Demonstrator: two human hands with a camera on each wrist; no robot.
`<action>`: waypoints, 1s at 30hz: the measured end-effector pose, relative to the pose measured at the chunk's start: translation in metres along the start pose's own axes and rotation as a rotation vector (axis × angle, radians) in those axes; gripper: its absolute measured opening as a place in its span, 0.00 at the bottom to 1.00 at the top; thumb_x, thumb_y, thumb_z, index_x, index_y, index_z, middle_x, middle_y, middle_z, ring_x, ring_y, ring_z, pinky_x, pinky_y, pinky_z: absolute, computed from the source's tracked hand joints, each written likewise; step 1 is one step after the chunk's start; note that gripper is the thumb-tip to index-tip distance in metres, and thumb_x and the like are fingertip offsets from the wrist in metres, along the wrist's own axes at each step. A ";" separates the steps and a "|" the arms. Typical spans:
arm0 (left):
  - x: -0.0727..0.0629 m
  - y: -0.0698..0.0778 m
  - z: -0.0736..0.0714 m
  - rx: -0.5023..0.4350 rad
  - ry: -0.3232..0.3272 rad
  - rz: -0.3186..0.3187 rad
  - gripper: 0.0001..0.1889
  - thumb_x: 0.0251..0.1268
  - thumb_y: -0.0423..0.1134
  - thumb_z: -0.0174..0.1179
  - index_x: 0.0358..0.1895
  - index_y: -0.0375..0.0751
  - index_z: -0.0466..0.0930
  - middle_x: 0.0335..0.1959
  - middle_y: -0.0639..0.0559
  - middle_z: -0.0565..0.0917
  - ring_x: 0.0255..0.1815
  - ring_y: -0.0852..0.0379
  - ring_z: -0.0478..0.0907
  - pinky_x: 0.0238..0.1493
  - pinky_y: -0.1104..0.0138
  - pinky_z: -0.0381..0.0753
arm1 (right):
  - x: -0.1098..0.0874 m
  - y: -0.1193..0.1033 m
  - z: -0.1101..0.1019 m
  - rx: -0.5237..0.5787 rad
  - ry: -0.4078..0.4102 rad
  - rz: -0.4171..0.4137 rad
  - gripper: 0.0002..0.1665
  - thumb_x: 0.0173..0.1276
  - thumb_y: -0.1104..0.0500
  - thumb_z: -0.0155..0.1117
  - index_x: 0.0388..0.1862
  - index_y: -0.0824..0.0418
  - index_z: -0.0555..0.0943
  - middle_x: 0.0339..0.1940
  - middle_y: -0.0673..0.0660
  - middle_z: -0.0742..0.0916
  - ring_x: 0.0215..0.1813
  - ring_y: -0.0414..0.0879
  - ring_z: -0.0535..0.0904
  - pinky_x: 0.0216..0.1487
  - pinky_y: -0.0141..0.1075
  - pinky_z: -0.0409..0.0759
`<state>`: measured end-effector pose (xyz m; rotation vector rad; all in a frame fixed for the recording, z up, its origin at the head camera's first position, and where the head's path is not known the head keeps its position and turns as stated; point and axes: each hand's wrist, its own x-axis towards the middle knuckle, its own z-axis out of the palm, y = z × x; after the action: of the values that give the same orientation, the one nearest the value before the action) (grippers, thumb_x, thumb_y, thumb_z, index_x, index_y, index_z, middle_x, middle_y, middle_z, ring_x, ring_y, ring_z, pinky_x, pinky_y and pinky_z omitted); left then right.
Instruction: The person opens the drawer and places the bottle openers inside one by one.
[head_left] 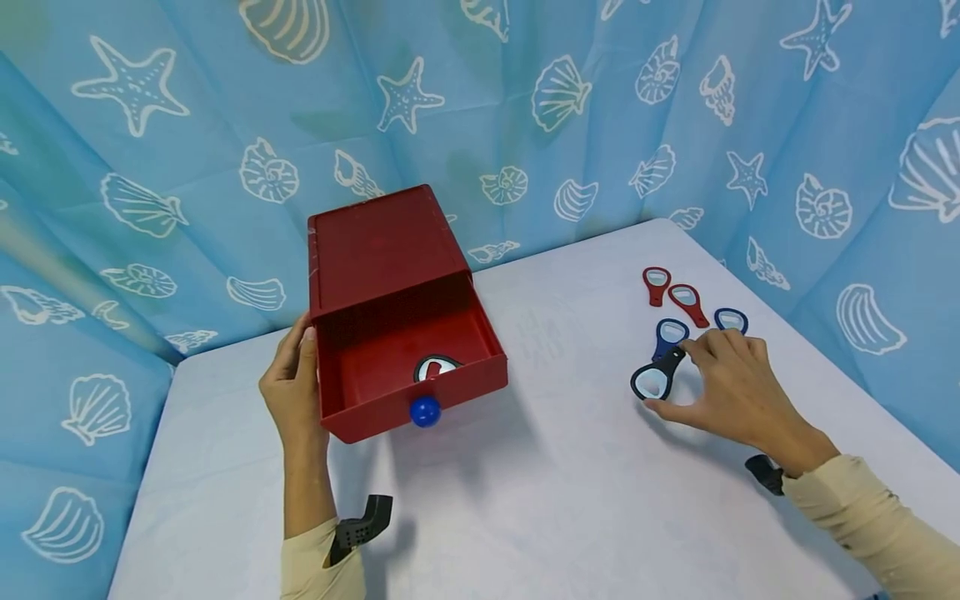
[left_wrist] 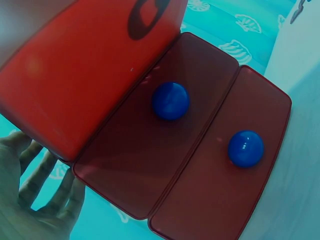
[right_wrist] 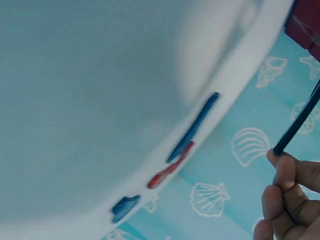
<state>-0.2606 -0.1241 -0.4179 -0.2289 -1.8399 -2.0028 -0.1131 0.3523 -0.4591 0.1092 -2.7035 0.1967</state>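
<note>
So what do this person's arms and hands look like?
The left hand and right hand wear no gloves. The left sleeve and right sleeve are plain beige. On the left sits a black band with a blocky piece jutting out; a partly hidden black device shows on the right.

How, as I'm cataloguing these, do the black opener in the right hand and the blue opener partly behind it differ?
The black opener is pinched by the right hand above the table; the blue opener lies on it. In the head view, the black one's ring points down-left, the blue one's upward. Both have rounded heads with pale centres, tapering into handles.
</note>
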 end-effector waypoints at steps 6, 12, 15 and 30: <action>0.000 0.000 -0.002 -0.015 -0.004 -0.007 0.21 0.72 0.46 0.61 0.66 0.54 0.79 0.63 0.50 0.79 0.63 0.47 0.75 0.49 0.68 0.84 | 0.019 -0.009 -0.012 0.035 0.057 -0.036 0.51 0.35 0.30 0.80 0.46 0.69 0.84 0.38 0.60 0.80 0.44 0.58 0.70 0.41 0.55 0.62; 0.002 0.000 -0.002 0.020 0.006 -0.015 0.20 0.73 0.47 0.60 0.66 0.56 0.79 0.63 0.52 0.80 0.63 0.50 0.75 0.50 0.70 0.83 | 0.038 -0.022 -0.027 0.057 0.074 -0.074 0.51 0.38 0.27 0.78 0.47 0.67 0.83 0.37 0.56 0.78 0.42 0.55 0.69 0.41 0.54 0.62; 0.002 0.004 -0.001 0.020 0.001 -0.015 0.20 0.74 0.46 0.59 0.66 0.55 0.79 0.63 0.51 0.80 0.63 0.50 0.75 0.51 0.70 0.83 | 0.048 -0.031 -0.033 0.069 0.092 -0.099 0.50 0.40 0.28 0.77 0.47 0.67 0.83 0.38 0.58 0.78 0.42 0.56 0.69 0.40 0.54 0.62; -0.007 0.029 0.007 0.060 0.006 -0.010 0.20 0.76 0.43 0.57 0.67 0.48 0.78 0.62 0.49 0.80 0.62 0.50 0.75 0.52 0.71 0.82 | 0.095 -0.085 -0.058 0.184 0.123 -0.179 0.46 0.39 0.32 0.81 0.46 0.66 0.84 0.34 0.54 0.76 0.42 0.51 0.69 0.41 0.51 0.61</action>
<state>-0.2441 -0.1176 -0.3934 -0.1974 -1.8974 -1.9497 -0.1670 0.2734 -0.3569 0.3795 -2.5316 0.3844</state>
